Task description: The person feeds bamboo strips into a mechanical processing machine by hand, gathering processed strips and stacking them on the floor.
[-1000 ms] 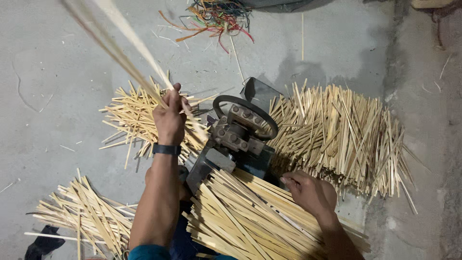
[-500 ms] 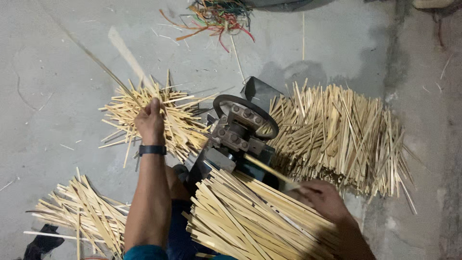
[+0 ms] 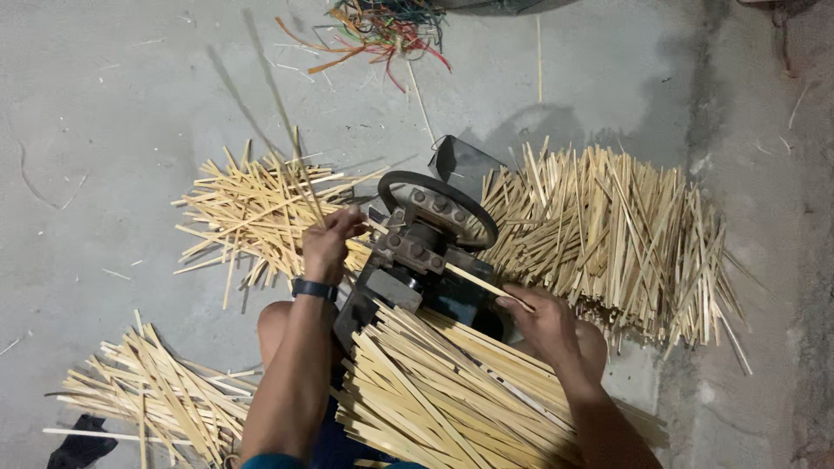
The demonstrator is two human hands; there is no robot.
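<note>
On the grey concrete floor (image 3: 104,113), a small dark metal machine (image 3: 417,260) with a black wheel-shaped rim (image 3: 439,198) on top stands between several heaps of pale bamboo sticks. The left hand (image 3: 328,245), with a dark watch (image 3: 314,289) on its wrist, sits at the machine's left side, its grip pinched on the lower end of a thin stick (image 3: 291,169) that rises up and away over the floor, blurred along its length. The right hand (image 3: 543,320) rests just at the machine's right side, its grip pressed together on the end of a bamboo slat (image 3: 473,278) that runs slantwise from the fingers into the machine's middle. Directly behind the left hand lies a loose, fanned heap of sticks (image 3: 248,213), touching the machine's left edge. To the right of the machine a larger, thicker heap (image 3: 617,234) spreads out, its sticks mostly running up and down. In front of the machine, between the two forearms and over the person's lap, lies a dense bundle of flat slats (image 3: 443,399), slanting from upper left to lower right. A fourth heap (image 3: 148,395) lies at the lower left, well apart from the machine, with a dark object (image 3: 80,447) just beside it. At the top edge, a tangle of coloured cords (image 3: 382,30) lies on the floor.
</note>
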